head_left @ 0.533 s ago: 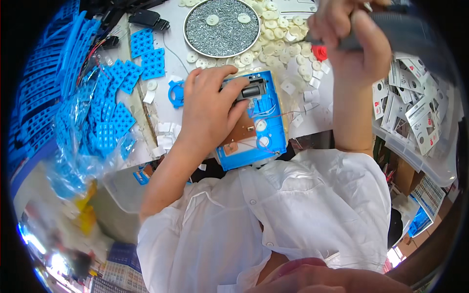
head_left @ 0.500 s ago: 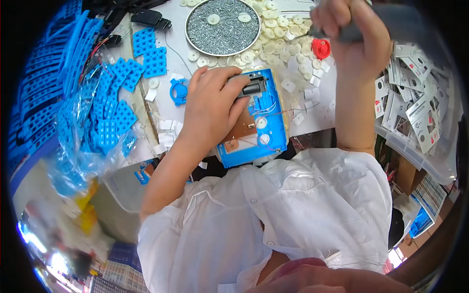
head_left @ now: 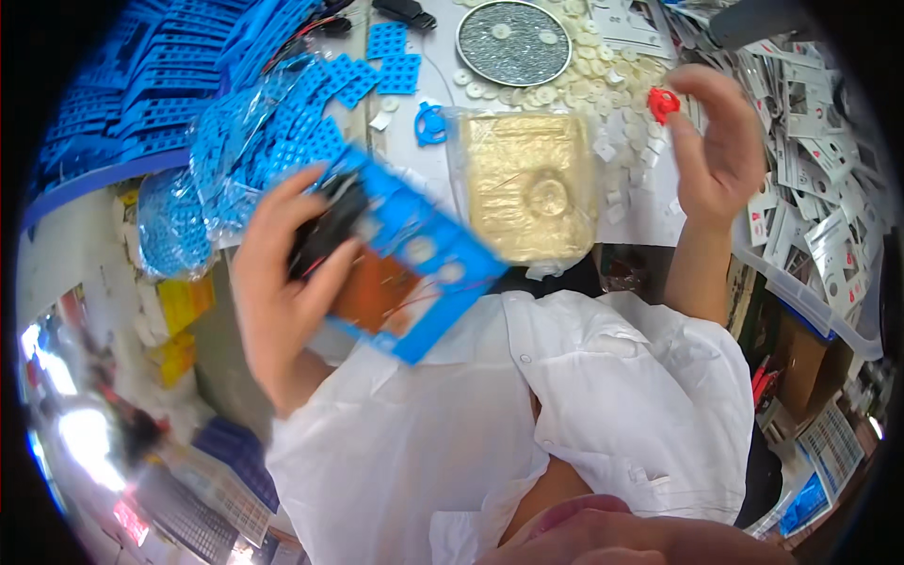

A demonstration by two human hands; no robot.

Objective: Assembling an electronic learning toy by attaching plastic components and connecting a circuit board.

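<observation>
My left hand (head_left: 279, 282) grips a blue plastic casing (head_left: 463, 247) by its left side, thumb over the front. The casing is tilted and raised off the worktop. Inside it are a brown circuit board (head_left: 375, 294), black parts, white discs and thin wires. My right hand (head_left: 720, 141) is open, with thumb and forefinger apart and curved beside a small red plastic part (head_left: 663, 104); whether they touch it I cannot tell. Above this hand, a dark grey cylindrical tool (head_left: 767, 21) shows at the upper edge. A yellowish taped pad (head_left: 518, 155) lies in front of me.
A round metal dish (head_left: 467, 68) of small screws stands at the back, with cream discs (head_left: 598, 66) scattered beside it. Blue keypad-like pieces (head_left: 400, 73) and a blue ring (head_left: 430, 124) lie to the left. Printed white panels (head_left: 829, 254) fill a clear bin at right.
My left hand has lifted the casing off the pad and swung it left, tilting it. My right hand has let go of the grey tool and come down beside the red part. The view has shifted.
</observation>
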